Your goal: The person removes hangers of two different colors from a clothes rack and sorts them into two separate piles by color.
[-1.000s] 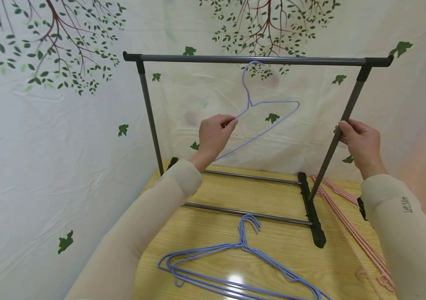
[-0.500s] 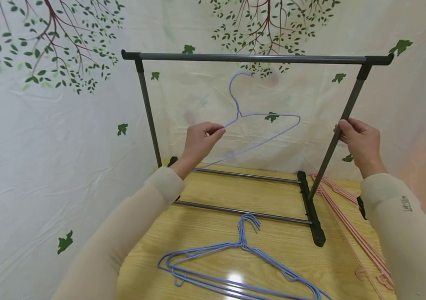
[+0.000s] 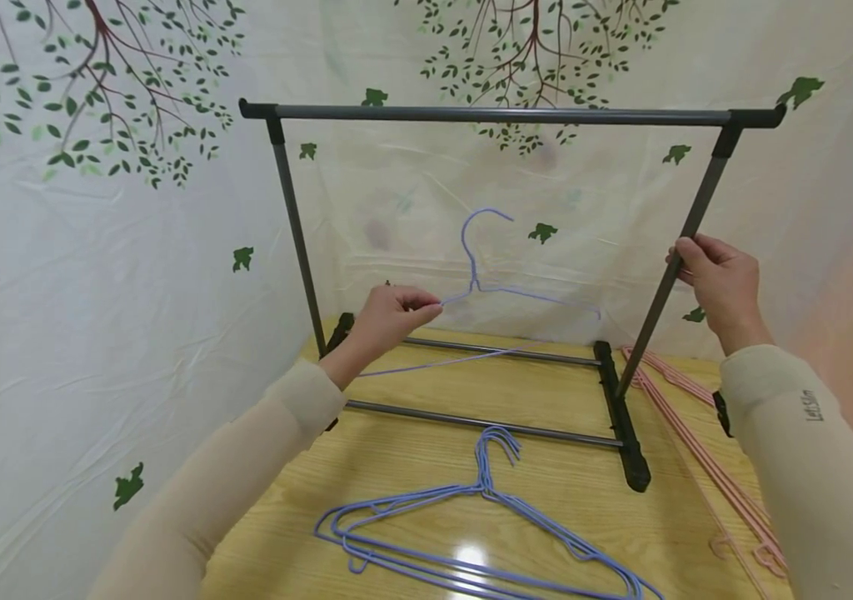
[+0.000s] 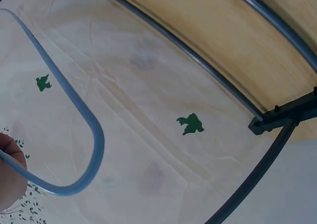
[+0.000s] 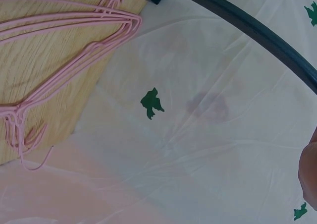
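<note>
My left hand point(image 3: 389, 319) pinches a blue clothes hanger point(image 3: 474, 271) by its left shoulder, inside the frame of a dark garment rack point(image 3: 501, 115). The hanger's hook points up, well below the top rail and apart from it. In the left wrist view the hanger's bent end point(image 4: 96, 140) curves close to the camera, and only part of the hand point(image 4: 12, 177) shows at the edge. My right hand point(image 3: 722, 283) grips the rack's right upright point(image 3: 670, 279), thumb in front. The right wrist view shows this upright point(image 5: 247, 23) and a sliver of the hand point(image 5: 309, 177).
A stack of blue hangers point(image 3: 486, 492) lies on the wooden table point(image 3: 306, 475) in front of the rack. Pink hangers point(image 3: 704, 450) lie to the right of the rack's base point(image 3: 625, 425), partly behind the right sleeve. A leaf-patterned sheet point(image 3: 134, 292) hangs behind and at the sides.
My left hand has moved down and slightly left with the blue hanger, whose hook has dropped from the top rail to well below it. My right hand stays on the upright.
</note>
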### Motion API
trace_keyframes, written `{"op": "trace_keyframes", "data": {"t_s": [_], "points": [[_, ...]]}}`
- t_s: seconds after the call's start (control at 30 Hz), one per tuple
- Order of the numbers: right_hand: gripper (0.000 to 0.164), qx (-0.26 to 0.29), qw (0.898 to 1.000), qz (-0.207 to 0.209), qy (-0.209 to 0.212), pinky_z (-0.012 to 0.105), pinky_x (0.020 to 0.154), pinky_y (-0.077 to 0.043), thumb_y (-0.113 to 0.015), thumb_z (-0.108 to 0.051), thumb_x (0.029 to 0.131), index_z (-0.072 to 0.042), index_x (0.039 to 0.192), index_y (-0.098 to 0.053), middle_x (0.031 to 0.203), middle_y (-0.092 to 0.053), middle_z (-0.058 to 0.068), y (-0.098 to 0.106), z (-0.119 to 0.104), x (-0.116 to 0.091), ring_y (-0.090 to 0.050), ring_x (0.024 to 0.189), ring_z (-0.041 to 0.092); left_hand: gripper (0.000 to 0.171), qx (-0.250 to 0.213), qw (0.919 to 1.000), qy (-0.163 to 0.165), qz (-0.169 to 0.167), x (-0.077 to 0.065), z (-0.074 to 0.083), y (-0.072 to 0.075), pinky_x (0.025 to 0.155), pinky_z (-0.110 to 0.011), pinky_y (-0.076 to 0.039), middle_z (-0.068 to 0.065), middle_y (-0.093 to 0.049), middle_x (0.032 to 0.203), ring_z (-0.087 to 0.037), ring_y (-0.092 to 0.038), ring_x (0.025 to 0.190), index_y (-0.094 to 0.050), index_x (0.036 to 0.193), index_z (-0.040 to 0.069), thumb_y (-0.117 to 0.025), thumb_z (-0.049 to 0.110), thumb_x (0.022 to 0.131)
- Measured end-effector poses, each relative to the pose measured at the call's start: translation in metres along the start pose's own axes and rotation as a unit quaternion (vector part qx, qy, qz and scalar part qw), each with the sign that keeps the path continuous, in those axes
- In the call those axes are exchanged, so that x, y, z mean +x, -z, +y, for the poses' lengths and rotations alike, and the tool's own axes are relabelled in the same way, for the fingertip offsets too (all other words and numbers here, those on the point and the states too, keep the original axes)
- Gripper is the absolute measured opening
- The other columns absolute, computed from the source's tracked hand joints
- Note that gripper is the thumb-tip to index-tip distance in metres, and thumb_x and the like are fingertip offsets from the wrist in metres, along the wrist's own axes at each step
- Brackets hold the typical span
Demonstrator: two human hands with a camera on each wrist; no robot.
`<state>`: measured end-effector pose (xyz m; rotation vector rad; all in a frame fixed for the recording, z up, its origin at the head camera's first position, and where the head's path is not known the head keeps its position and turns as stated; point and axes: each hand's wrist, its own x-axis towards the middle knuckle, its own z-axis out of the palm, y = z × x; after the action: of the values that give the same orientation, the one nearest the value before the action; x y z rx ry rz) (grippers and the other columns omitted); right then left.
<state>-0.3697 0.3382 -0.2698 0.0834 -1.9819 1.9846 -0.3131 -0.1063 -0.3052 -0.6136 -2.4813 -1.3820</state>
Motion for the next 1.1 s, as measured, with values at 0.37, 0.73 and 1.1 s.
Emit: {"op": "trace_keyframes", "data": {"t_s": [0.37,0.73,1.1], "points": [[0.048,-0.002,1.000,0.000,0.003,0.014,0.074,-0.052,-0.071,-0.035,0.087,-0.008,0.126,-0.066,0.096,-0.072,-0.006,-0.001,0.001,0.002,-0.069,0.088,0.005,0.019,-0.036,0.9950,0.034,-0.086,-0.039,-0.022,-0.011,0.073,-0.035,-0.054,-0.003,-0.073,0.100,-0.016,-0.065,0.084,-0.077,0.108,0.010,-0.067,0.021,0.097],[0.048,-0.012,1.000,-0.001,-0.002,0.014,0.076,-0.052,-0.070,-0.036,0.088,-0.008,0.127,-0.065,0.098,-0.072,-0.006,-0.001,0.001,0.003,-0.068,0.091,0.007,0.016,-0.079,0.9822,0.059,-0.160,-0.077,-0.039,-0.025,0.075,-0.037,-0.055,-0.009,-0.074,0.097,-0.033,-0.067,0.089,-0.077,0.102,0.006,-0.068,0.018,0.096],[0.048,-0.016,1.000,-0.002,-0.001,0.014,0.076,-0.051,-0.070,-0.037,0.089,-0.009,0.128,-0.065,0.097,-0.071,-0.007,0.000,0.002,0.005,-0.068,0.091,0.006,0.017,-0.106,0.9703,0.077,-0.203,-0.102,-0.041,-0.037,0.079,-0.039,-0.056,-0.005,-0.074,0.098,-0.017,-0.068,0.087,-0.077,0.103,0.005,-0.067,0.017,0.096]]}}
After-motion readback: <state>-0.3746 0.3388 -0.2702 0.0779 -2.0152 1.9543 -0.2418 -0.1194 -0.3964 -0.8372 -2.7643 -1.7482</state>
